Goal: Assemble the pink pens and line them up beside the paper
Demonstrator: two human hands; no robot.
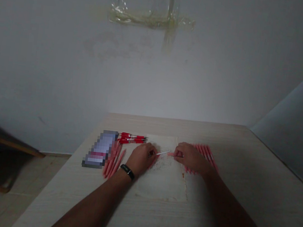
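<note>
Reference landmark: the paper sheet lying on the desk. All positions are given relative to this sheet.

The left hand and right hand are positioned over the far half of the sheet, facing each other, near but not touching. The left fingers are closed narrowly on one end of a thin white rod, apparently a pen refill, which spans the gap between the hands above the sheet. The right fingers are pinched narrowly on a short pink pen barrel, whose end is just beside the rod's free end. Blur prevents confirmation of whether the two parts are joined.

A bundle of red pens lies beyond the sheet's far left corner. Loose pink pen barrels lie fanned along the sheet's left edge. A row of pink pens lies beyond its right edge, partly behind the right hand. A pixelated object beside the left group cannot be identified. A black wristband encircles the left wrist.
</note>
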